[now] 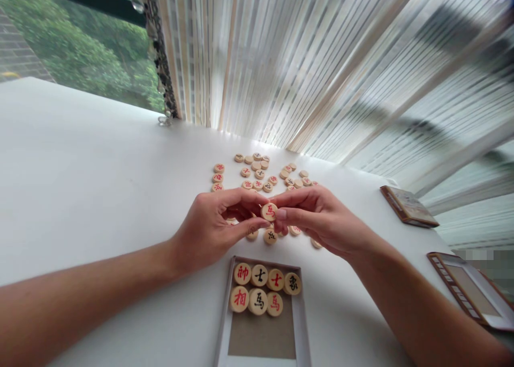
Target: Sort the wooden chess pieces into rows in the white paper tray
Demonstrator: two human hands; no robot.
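Between both hands, above the table, is a round wooden Chinese chess piece [268, 212] with a red character facing me. My left hand [219, 220] pinches its left edge with thumb and fingers. From the other side, my right hand [317, 217] grips it, thumb on its face. Below the hands, a shallow open box [263, 337] holds several chess pieces in two rows at its far end, such as a red-marked piece [240, 299] and a black-marked piece [258, 301]. Loose pieces [257, 185] lie scattered beyond the hands, and some are partly hidden by them.
A white table [100, 196] carries everything. To the right lie a small brown box [408, 206] and an open frame-like box part [466, 289]. A string curtain [257, 62] hangs along the far edge, beside a window with trees outside [88, 51].
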